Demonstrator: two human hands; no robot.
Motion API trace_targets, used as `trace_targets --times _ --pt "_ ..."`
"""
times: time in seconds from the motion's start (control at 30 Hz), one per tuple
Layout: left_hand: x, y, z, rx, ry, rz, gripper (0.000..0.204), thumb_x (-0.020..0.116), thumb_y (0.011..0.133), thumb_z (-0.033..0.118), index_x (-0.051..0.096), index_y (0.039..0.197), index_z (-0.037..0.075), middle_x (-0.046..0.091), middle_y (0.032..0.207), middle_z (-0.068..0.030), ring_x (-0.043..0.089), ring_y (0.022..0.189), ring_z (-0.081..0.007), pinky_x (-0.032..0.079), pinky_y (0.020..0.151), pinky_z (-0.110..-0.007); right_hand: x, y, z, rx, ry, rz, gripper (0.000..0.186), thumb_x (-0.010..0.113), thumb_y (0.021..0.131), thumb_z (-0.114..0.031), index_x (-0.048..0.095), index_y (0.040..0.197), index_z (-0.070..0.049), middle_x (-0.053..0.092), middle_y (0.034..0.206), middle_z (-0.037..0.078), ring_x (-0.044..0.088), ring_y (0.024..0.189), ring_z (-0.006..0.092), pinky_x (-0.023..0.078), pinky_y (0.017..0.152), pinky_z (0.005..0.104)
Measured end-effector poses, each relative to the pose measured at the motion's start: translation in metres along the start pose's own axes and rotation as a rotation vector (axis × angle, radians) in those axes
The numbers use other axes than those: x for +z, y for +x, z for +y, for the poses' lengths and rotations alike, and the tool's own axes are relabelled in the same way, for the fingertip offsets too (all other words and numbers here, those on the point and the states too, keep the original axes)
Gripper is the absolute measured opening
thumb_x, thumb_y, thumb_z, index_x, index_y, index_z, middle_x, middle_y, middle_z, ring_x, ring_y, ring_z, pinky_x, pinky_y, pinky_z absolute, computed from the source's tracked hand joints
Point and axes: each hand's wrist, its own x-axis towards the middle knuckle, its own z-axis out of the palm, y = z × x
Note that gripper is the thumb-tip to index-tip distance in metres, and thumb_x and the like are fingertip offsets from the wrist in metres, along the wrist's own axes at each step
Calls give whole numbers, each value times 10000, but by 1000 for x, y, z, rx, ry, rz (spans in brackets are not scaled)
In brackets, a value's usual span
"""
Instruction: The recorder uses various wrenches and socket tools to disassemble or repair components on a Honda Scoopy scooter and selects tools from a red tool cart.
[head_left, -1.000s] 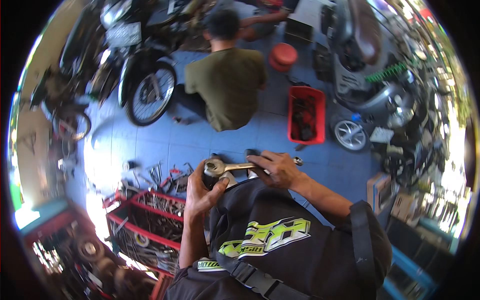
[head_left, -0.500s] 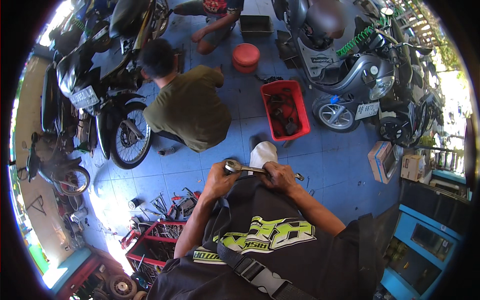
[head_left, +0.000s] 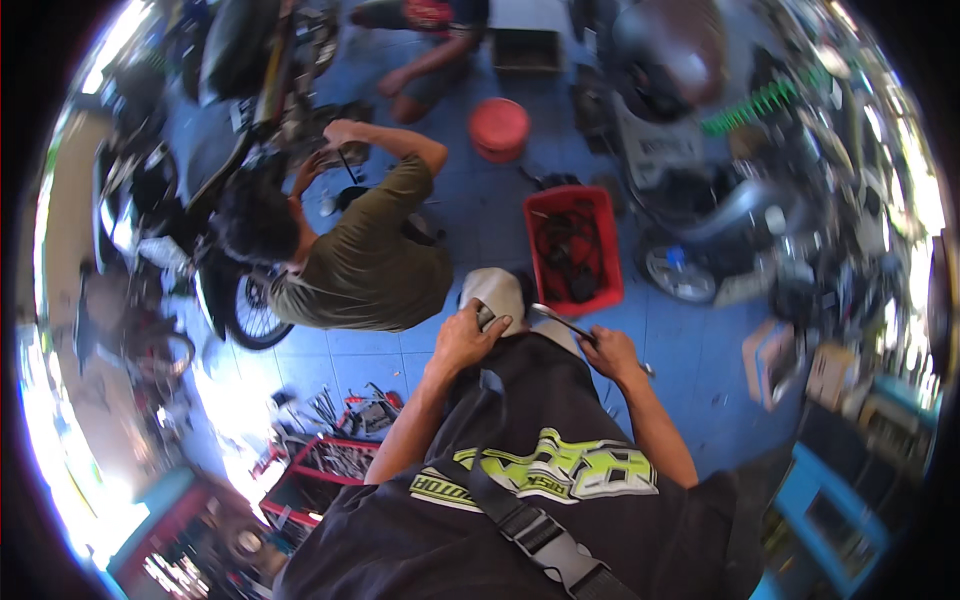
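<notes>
My right hand is closed round the handle of a ratchet wrench, whose head points up and to the left. Between the thumb and fingers of my left hand is a short metal piece that looks like a socket; the fingers partly cover it. The socket and the ratchet head are apart, both held in front of my light-coloured trouser knee.
A red bin of dark parts stands ahead, with a round red tub beyond. A person in an olive shirt crouches at a motorcycle, left. A grey scooter stands right. A red toolbox sits lower left.
My hands have moved apart, and the ratchet head has come away from my left hand. The crouching person has leaned left and raised an arm. The view has shifted and blurred.
</notes>
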Motion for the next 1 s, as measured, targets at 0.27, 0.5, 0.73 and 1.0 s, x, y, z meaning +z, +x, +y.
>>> trace_targets --times 0.27,0.5,0.73,1.0 --pt "-45 80 21 -52 -57 164 456 442 895 414 516 1042 -11 632 896 -275 607 873 -437 461 781 -523 -34 106 42 244 62 -167 361 574 853 -307 623 876 50 607 821 307 586 841 470 440 727 519" --pt "-90 161 38 17 -15 114 350 455 838 289 512 936 -42 623 837 -302 621 812 -448 482 736 -535 -44 157 47 260 153 -20 502 569 853 -418 609 783 77 600 725 292 605 774 455 443 667 489" --pt "-99 191 36 53 -19 135 439 458 892 349 511 947 -84 621 845 -303 614 803 -456 475 761 -516 -29 187 51 343 150 188 523 589 830 -462 618 785 58 597 693 275 599 724 448 437 635 483" --pt "-111 226 39 37 -88 145 426 463 886 338 495 954 -81 621 850 -308 620 815 -449 482 761 -515 -45 205 73 228 -54 167 461 598 833 -420 624 801 40 601 677 248 611 696 409 434 622 474"
